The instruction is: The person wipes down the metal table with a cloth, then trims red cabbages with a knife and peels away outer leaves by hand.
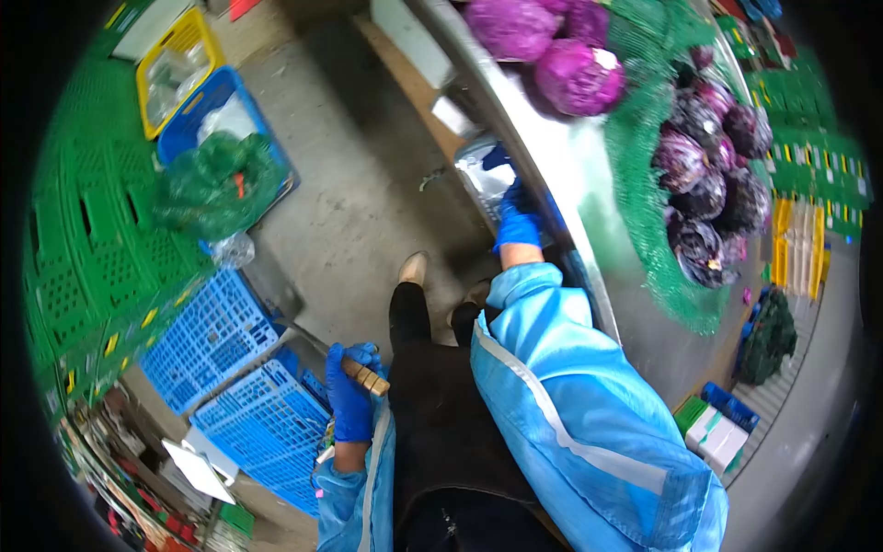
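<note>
Left hand [349,397] — fingers around wooden handle [366,376]

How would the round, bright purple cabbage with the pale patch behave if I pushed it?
The cabbage would probably roll, given its rounded sides on the smooth metal tabletop. Its tightly wrapped leaves suggest firmness and perhaps some weight for its size. Its shiny surface may be slippery.

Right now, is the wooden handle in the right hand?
No, the left hand grips the wooden handle, while the right hand is down beside the metal table.
</note>
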`<state>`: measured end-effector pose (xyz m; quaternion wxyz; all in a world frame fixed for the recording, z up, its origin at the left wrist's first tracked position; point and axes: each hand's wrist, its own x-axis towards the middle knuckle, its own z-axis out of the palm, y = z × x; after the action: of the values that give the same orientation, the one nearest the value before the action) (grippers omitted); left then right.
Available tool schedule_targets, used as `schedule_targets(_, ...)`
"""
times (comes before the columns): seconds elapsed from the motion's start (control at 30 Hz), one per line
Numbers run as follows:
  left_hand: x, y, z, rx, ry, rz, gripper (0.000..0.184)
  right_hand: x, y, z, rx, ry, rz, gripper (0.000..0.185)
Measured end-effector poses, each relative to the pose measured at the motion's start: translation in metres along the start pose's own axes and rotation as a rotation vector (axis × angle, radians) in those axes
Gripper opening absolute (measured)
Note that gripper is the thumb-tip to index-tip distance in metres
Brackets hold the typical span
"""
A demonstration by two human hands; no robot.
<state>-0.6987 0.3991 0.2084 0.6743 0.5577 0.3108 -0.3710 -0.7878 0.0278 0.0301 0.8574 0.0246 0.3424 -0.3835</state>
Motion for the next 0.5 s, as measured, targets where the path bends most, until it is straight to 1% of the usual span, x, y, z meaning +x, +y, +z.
schedule_targets(0.1,0.005,0.006,0.012,0.093,-0.115,-0.021,0.04,-0.009,0.003,0.002,-0.12,0.096,-0.056,0.041)
schedule_targets(0.13,0.012,0.002,0.012,0.133,-0.129,0.087,0.039,-0.012,0.004,0.004,-0.159,0.122,-0.065,0.04)
schedule_targets(0.17,0.02,0.004,0.017,0.158,-0.146,0.099,0.039,-0.018,0.006,0.009,-0.206,0.145,-0.071,0.04)
schedule_targets(0.23,0.035,0.014,0.03,0.221,-0.327,0.167,0.039,-0.029,0.014,0.021,-0.338,0.158,-0.06,0.039)
schedule_targets(0.27,0.041,0.019,0.038,0.275,-0.469,0.22,0.038,-0.039,0.018,0.03,-0.418,0.152,-0.048,0.039)
schedule_targets(0.3,0.041,0.022,0.054,0.296,-0.498,0.215,0.038,-0.055,0.027,0.042,-0.523,0.094,0.002,0.038)
schedule_targets(0.37,0.033,0.027,0.095,0.46,-0.402,0.3,0.035,-0.101,0.042,0.063,-0.72,-0.121,0.159,0.038)
schedule_targets(0.4,0.029,0.031,0.111,0.579,-0.503,0.391,0.035,-0.13,0.046,0.071,-0.775,-0.327,0.268,0.044)
schedule_targets(0.43,0.024,0.03,0.129,0.603,-0.553,0.394,0.035,-0.169,0.044,0.091,-0.836,-0.469,0.239,0.05)
schedule_targets(0.47,0.017,0.025,0.147,0.676,-0.576,0.484,0.036,-0.195,0.043,0.095,-0.871,-0.558,0.146,0.053)
schedule_targets(0.5,0.005,0.02,0.162,0.744,-0.592,0.577,0.039,-0.206,0.043,0.088,-0.866,-0.522,0.12,0.055)
